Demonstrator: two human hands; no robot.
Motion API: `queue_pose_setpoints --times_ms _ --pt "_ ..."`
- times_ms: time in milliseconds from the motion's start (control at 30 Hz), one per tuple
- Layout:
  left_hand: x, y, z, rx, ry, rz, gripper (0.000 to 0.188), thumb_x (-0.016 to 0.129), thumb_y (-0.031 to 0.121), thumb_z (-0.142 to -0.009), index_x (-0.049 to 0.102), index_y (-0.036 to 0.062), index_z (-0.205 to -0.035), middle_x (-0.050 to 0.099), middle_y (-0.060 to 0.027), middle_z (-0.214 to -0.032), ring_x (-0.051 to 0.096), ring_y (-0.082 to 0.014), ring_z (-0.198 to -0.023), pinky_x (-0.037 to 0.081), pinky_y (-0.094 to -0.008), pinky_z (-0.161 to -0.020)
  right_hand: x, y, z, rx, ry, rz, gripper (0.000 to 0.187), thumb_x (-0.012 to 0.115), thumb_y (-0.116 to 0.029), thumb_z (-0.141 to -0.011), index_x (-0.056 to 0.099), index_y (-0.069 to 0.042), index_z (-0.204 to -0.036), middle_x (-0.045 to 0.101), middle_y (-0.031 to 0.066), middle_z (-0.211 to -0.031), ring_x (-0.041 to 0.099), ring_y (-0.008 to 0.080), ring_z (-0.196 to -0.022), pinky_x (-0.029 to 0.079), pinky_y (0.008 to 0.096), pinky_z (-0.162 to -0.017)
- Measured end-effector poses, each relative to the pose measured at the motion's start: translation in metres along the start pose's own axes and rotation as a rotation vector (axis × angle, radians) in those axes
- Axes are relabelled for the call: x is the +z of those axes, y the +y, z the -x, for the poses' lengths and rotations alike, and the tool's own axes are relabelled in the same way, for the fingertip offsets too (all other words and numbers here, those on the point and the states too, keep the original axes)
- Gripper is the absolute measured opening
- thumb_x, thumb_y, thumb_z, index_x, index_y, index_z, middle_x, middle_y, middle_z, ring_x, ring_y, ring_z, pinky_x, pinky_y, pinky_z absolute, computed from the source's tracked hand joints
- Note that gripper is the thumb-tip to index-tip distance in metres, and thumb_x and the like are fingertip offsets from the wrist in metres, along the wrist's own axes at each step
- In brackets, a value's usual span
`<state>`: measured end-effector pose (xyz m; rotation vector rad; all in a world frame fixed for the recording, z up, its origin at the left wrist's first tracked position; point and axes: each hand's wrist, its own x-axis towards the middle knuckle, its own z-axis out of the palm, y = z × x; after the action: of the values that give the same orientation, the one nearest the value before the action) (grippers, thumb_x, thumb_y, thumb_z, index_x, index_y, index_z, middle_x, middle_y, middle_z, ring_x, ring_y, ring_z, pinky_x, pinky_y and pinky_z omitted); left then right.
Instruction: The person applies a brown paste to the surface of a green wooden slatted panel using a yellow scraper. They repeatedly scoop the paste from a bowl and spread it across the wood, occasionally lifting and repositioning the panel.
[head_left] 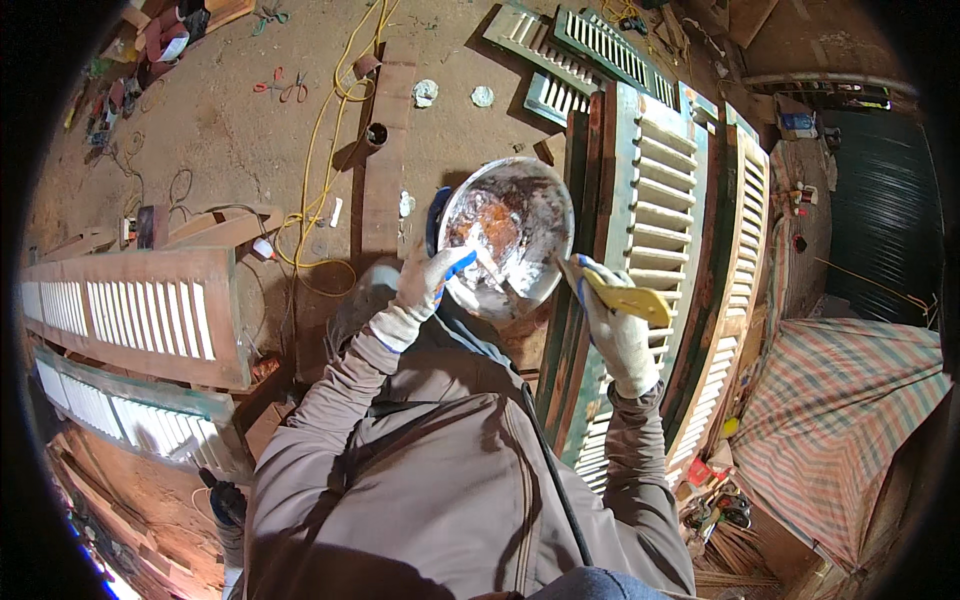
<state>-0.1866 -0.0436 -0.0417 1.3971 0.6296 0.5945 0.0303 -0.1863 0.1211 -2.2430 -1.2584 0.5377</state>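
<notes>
A round metal bowl [553, 205] tilts in front of my body, its inside smeared with white and reddish-brown residue. My left hand [428, 287], in a white and blue glove, grips the bowl's near left rim, with the thumb side reaching over the inside. A pale, narrow strip [487, 266] lies in the bowl beside that hand; its kind is unclear. At the right rim, my gloved right hand [617, 335] is closed around a yellow-handled scraper [640, 301]. The scraper's dark blade end points toward the bowl, and the fingers are partly hidden behind the handle.
Louvred wooden shutters [662, 190] stand close on my right; more shutter panels [140, 262] lie to my left. A yellow cable [312, 190], an open can [376, 134] and red-handled scissors [294, 88] are on the floor ahead. A striped tarp [850, 400] covers something at right.
</notes>
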Motion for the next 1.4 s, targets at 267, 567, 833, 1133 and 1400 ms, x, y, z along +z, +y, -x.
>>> queue_pose_setpoints --times_ms 267,567,833,1133,1400 --pt "0.017 0.042 -0.095 0.107 0.082 -0.002 0.04 0.061 0.004 -0.086 0.057 -0.0004 -0.125 0.054 -0.0208 -0.129 0.056 -0.0327 -0.118 0.045 -0.0383 -0.099 -0.01 0.012 -0.106 0.099 -0.078 0.047 0.023 0.062 -0.012 -0.093 0.068 -0.004 -0.114 0.071 0.0135 -0.098 0.069 0.0275 -0.09 0.052 0.0366 -0.078" --pt "-0.022 0.024 -0.196 -0.173 0.039 0.046 0.092 0.077 0.015 -0.076 0.025 0.0013 -0.15 0.04 -0.0239 -0.144 0.044 -0.0351 -0.131 0.037 -0.0411 -0.109 0.038 -0.009 -0.214 0.352 -0.206 0.069 0.022 0.065 -0.013 -0.09 0.068 -0.001 -0.108 0.069 0.0164 -0.096 0.067 0.0291 -0.086 0.052 0.0372 -0.076" --pt "-0.087 0.021 -0.259 -0.67 0.093 0.45 0.057 0.07 0.017 -0.082 0.046 0.0046 -0.133 0.065 -0.0112 -0.111 0.063 -0.0185 -0.096 0.051 -0.0328 -0.084 0.078 -0.038 -0.248 0.523 -0.225 -0.017 0.032 0.061 -0.011 -0.091 0.065 -0.004 -0.122 0.07 0.0132 -0.107 0.067 0.0228 -0.097 0.051 0.0346 -0.086" --pt "-0.158 -0.032 -0.293 -0.6 -0.054 0.206 0.028 0.059 0.003 -0.087 0.067 0.0025 -0.114 0.065 -0.0151 -0.118 0.064 -0.021 -0.103 0.051 -0.0306 -0.088 0.064 -0.068 -0.272 0.895 -0.036 -0.615 0.041 0.054 -0.004 -0.093 0.055 -0.001 -0.134 0.06 0.0097 -0.132 0.055 0.0149 -0.119 0.041 0.0288 -0.103" --pt "-0.14 -0.008 -0.337 -0.581 -0.146 0.309 0.031 0.06 0.01 -0.089 0.062 -0.0001 -0.118 0.058 -0.0131 -0.127 0.062 -0.0205 -0.112 0.051 -0.0313 -0.094 0.029 -0.046 -0.276 1.165 0.215 -0.926 0.034 0.059 -0.019 -0.096 0.061 0.0 -0.126 0.068 0.003 -0.106 0.063 0.0094 -0.084 0.048 0.0227 -0.07"
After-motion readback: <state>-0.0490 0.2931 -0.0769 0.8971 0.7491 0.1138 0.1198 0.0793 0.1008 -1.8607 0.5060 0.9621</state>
